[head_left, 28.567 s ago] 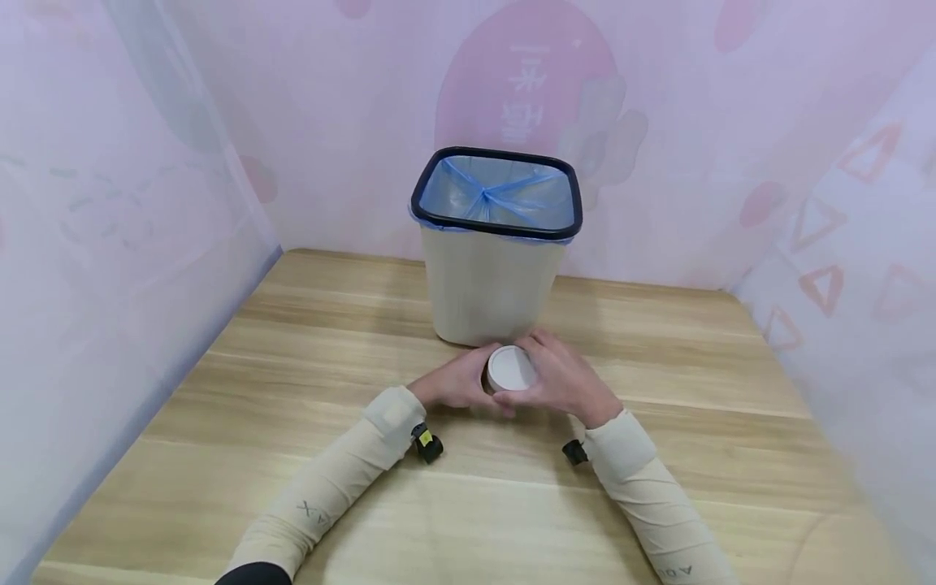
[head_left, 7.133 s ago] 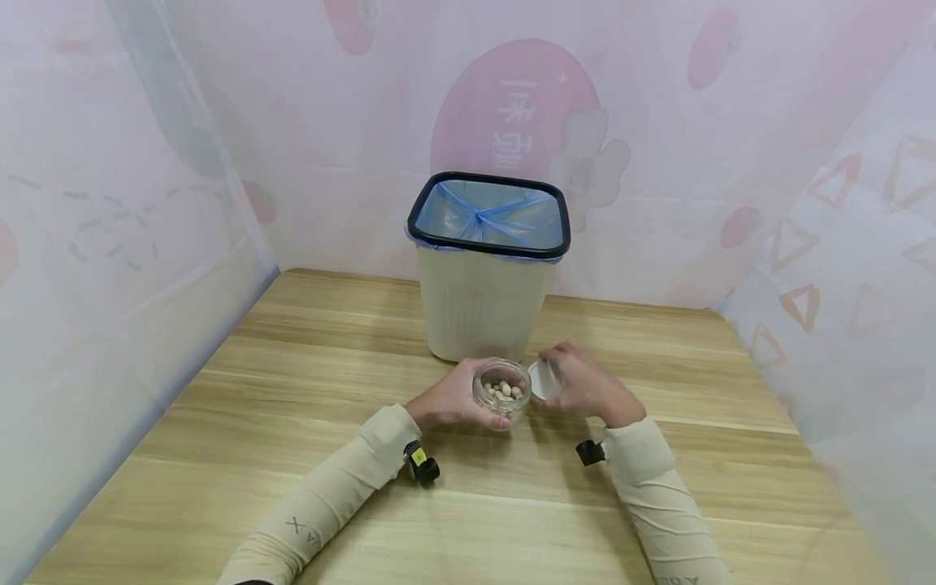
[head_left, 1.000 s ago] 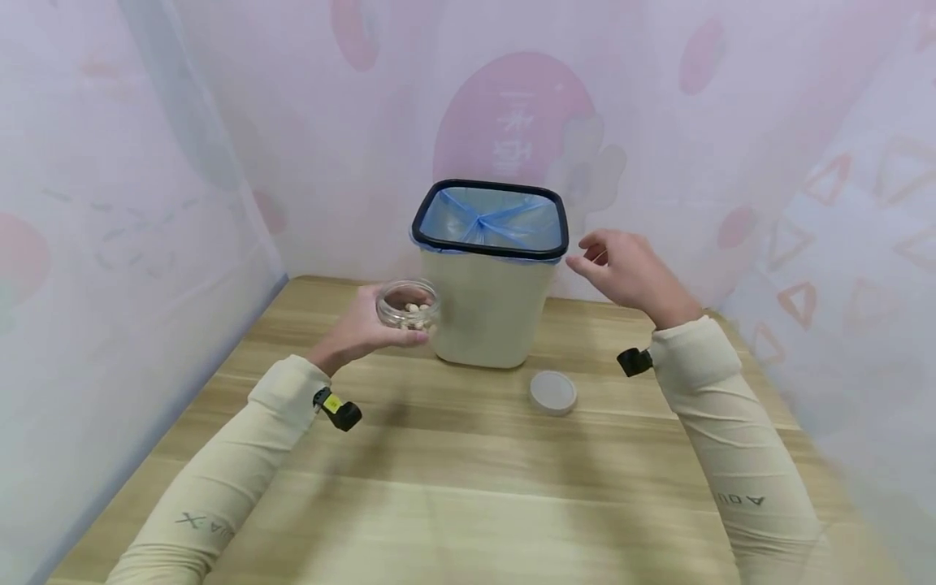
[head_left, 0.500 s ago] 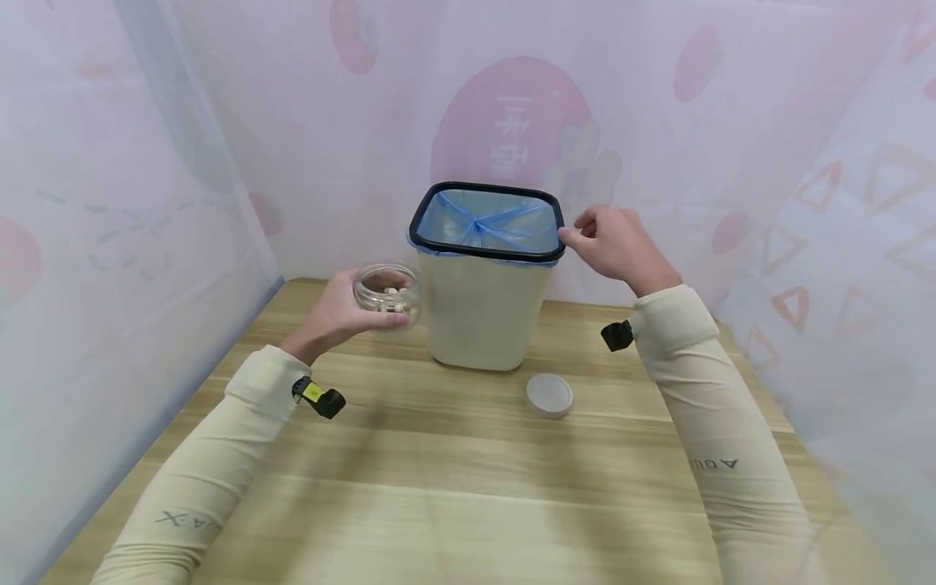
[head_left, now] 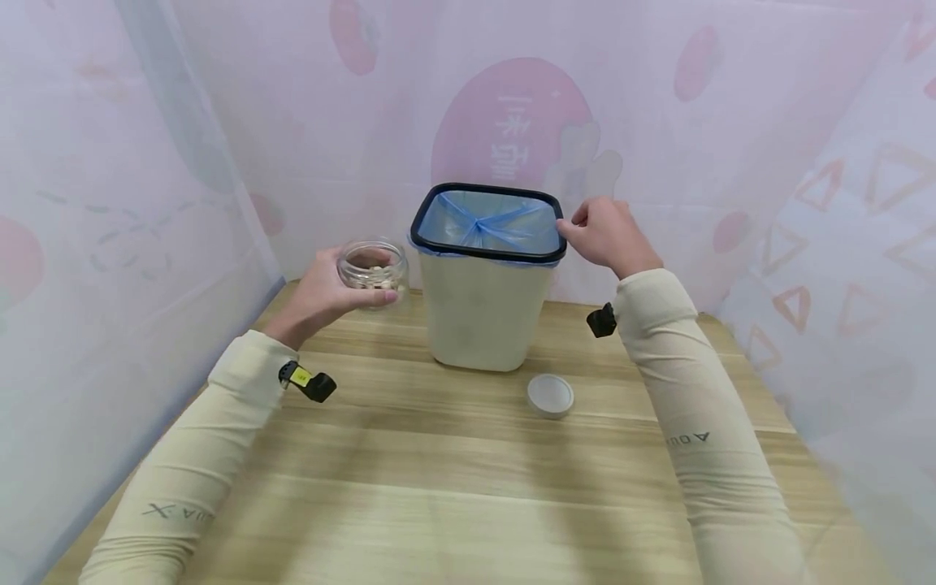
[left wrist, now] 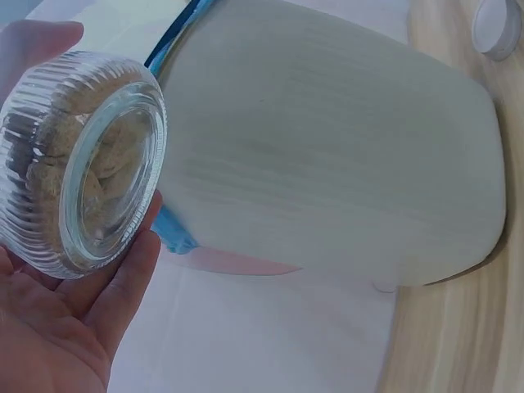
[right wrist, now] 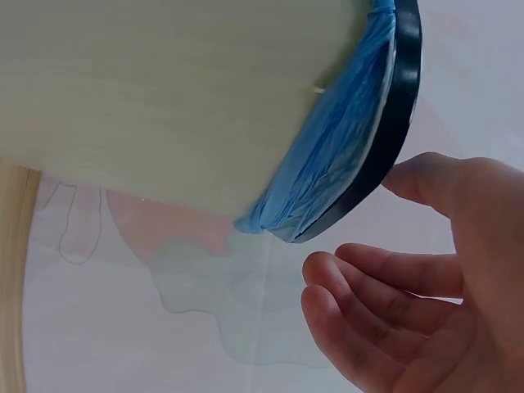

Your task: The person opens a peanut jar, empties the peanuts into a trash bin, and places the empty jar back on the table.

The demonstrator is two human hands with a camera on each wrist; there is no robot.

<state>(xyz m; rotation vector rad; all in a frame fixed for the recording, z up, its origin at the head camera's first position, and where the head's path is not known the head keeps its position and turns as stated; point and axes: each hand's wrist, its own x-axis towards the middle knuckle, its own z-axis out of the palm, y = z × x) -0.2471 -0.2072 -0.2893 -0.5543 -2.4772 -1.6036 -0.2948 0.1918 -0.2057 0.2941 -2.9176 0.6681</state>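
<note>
My left hand (head_left: 322, 292) grips a clear glass jar (left wrist: 82, 164) by its side, held in the air left of the bin. Pale, nut-like pieces (head_left: 376, 284) lie inside the uncovered jar. Its ribbed wall and round base face the left wrist view. At the bin's right corner is my right hand (head_left: 610, 236), thumb tip right at the black rim (right wrist: 401, 106). Its other fingers are loosely curled, apart from the rim, and hold nothing. The cream bin (head_left: 483, 313) stands upright, lined with a blue bag (right wrist: 327, 139) folded over its edge.
A round white lid (head_left: 550, 396) lies on the wooden table (head_left: 453, 496), in front of the bin and slightly right. Printed fabric walls (head_left: 351, 146) enclose the table at the back and both sides. Each wrist carries a small black camera (head_left: 318, 386).
Over the last second my left hand raised the jar and moved it left, while my right hand came up and left to the bin's rim. Earlier, the lid came off and was laid down.
</note>
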